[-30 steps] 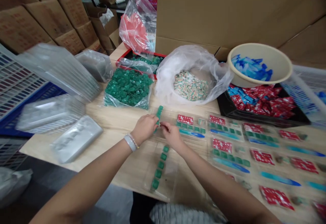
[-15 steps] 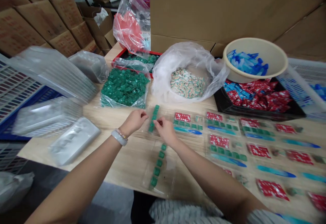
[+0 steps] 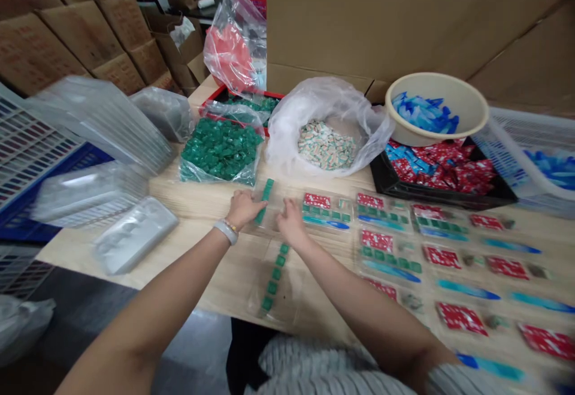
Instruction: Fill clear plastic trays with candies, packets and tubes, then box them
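A clear plastic tray point(image 3: 273, 218) with a row of small green packets point(image 3: 265, 202) along its left side lies between my hands. My left hand point(image 3: 245, 209) is closed at the tray's left edge, its thumb against the lower packets. My right hand point(image 3: 291, 220) has its fingers bent at the right edge of the same tray; their tips are blurred. Nearer to me lies a second clear tray point(image 3: 287, 296), also with a row of green packets point(image 3: 272, 287). To the right, a filled tray point(image 3: 324, 210) holds a red packet, green packets and a blue item.
More filled trays point(image 3: 390, 254) spread rightward. Behind are a bag of green packets point(image 3: 221, 150), a bag of small striped pieces point(image 3: 327, 145), a black tray of red and blue packets point(image 3: 442, 170) and a cream bowl point(image 3: 438, 107). Stacked empty trays point(image 3: 135, 233) stand left.
My left hand has moved onto the tray's left edge, its thumb now at the packets. My right hand has drawn back from the green row to the tray's right side.
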Demonstrator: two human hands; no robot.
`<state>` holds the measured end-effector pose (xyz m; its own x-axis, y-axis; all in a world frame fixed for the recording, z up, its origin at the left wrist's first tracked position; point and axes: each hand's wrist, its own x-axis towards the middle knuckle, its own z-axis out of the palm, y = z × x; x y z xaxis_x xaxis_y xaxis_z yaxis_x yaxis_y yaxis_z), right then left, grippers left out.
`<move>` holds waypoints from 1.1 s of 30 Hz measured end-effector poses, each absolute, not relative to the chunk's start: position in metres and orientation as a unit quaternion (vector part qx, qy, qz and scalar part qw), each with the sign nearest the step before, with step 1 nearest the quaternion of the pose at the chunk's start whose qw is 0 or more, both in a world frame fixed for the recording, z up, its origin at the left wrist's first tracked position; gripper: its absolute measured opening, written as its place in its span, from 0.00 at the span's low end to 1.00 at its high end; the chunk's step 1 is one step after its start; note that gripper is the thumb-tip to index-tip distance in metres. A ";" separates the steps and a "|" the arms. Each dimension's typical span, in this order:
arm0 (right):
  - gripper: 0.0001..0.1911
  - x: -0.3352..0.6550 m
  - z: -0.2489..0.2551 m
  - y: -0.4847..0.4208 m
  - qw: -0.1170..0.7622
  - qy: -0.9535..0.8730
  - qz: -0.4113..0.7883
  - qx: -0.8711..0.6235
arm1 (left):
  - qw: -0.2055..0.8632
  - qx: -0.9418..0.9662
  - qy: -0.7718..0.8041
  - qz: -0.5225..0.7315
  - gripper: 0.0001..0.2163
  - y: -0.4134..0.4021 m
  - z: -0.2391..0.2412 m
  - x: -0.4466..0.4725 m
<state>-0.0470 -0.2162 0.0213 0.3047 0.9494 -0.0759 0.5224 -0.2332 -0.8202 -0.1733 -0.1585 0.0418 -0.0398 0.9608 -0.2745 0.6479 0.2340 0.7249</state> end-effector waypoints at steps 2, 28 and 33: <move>0.26 -0.049 0.022 -0.212 0.347 -0.467 0.360 -0.729 | 0.465 0.522 0.675 0.236 0.22 -0.160 0.046 -0.169; 0.09 -0.022 0.051 -0.359 0.431 -0.071 0.679 -0.590 | 0.747 0.363 0.525 0.187 0.17 -0.318 0.072 -0.201; 0.17 -0.008 0.061 -0.357 0.509 -0.121 0.671 -0.525 | 0.817 0.275 0.476 0.177 0.16 -0.311 0.078 -0.201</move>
